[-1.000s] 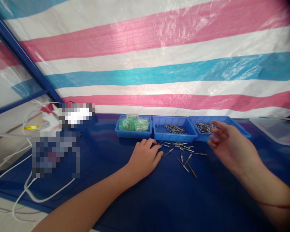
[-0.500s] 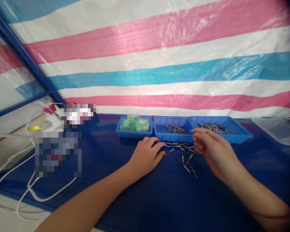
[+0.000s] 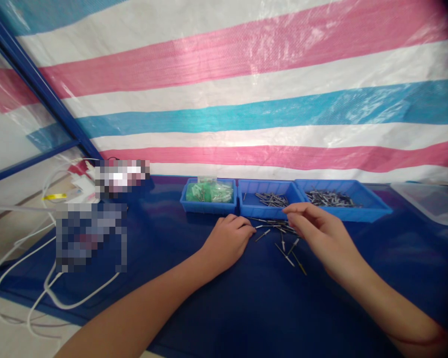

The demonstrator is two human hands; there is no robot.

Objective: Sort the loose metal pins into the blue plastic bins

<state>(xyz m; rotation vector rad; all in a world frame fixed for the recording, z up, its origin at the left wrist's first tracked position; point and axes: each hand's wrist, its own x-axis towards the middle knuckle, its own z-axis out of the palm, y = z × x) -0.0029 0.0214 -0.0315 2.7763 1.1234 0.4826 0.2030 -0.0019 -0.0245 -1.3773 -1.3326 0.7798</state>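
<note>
Blind rivets lie loose on the dark blue table, most of them in a small heap in front of the middle bin. My left hand rests on the table at the heap's left end. Its thumb and forefinger are closed together beside a rivet end; what is between them, if anything, is hidden. Over the heap's right side hovers my right hand, in front of the middle and right bins. Its fingers are curved, with a small gap between forefinger and thumb, and no rivet shows in them.
Along the back stand three blue bins: the left bin holds green and clear bags, while the middle bin and right bin hold rivets. A clear plastic lid lies far right. White cables loop at left.
My right hand has moved left, from beside the right bin to over the rivet heap. The thumb of my left hand has drawn in against the forefinger.
</note>
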